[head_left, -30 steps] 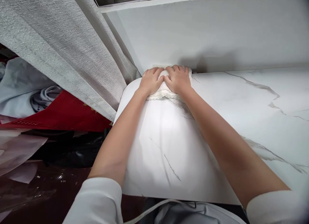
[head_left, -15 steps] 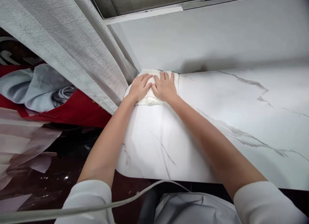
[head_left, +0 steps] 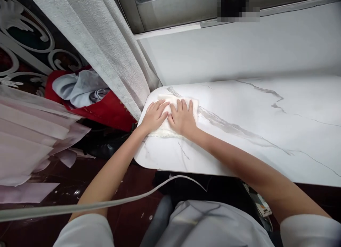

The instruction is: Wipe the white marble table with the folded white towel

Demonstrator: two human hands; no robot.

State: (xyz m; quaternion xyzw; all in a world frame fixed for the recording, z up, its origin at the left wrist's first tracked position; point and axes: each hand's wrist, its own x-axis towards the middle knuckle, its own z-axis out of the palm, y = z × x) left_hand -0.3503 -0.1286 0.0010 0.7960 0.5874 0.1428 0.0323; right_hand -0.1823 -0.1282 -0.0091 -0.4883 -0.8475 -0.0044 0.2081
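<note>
A white cloth (head_left: 167, 130) lies flat near the left end of the white marbled tabletop (head_left: 239, 105). My left hand (head_left: 154, 116) presses on the cloth's left part, palm down with the fingers stretched out. Beside it my right hand (head_left: 183, 118) lies flat on the cloth's right part, its fingers spread. The two thumbs almost meet in the middle. Neither hand has its fingers wrapped round anything. Part of the cloth is hidden under both hands.
A grey curtain (head_left: 106, 37) hangs by the table's left end, and a pale wall (head_left: 226, 51) runs behind. At left are a red bag (head_left: 106, 114) with grey fabric and pink sheer fabric (head_left: 32, 140). A pale cable (head_left: 119, 201) crosses in front of me.
Both hands and the cloth have slid from the table's back edge by the wall towards me. The camera view has shifted too, showing more of the left side.
</note>
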